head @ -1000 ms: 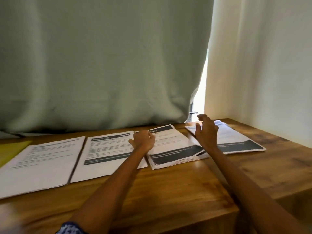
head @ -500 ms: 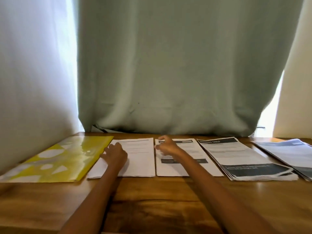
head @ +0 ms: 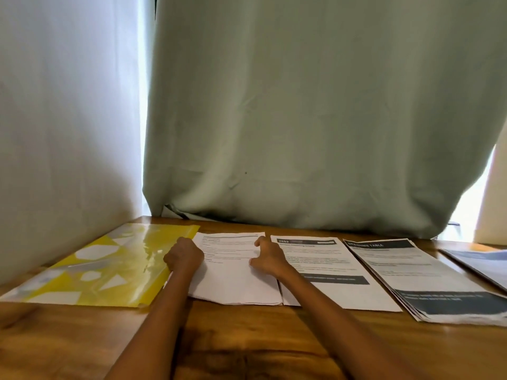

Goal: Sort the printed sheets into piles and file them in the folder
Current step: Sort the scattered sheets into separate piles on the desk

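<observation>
Piles (head: 315, 266) — four; folder (head: 109, 267) — one; hands (head: 184, 256) — two.

My left hand (head: 183, 256) and right hand (head: 267, 257) grip the leftmost paper pile (head: 233, 272), beside the yellow folder (head: 109, 267) at the table's (head: 247, 346) left edge.

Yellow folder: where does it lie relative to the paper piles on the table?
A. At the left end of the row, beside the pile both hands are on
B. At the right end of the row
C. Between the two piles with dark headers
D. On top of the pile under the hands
A. The yellow folder lies flat at the left end, next to the white pile that the left hand and right hand rest on.
</observation>
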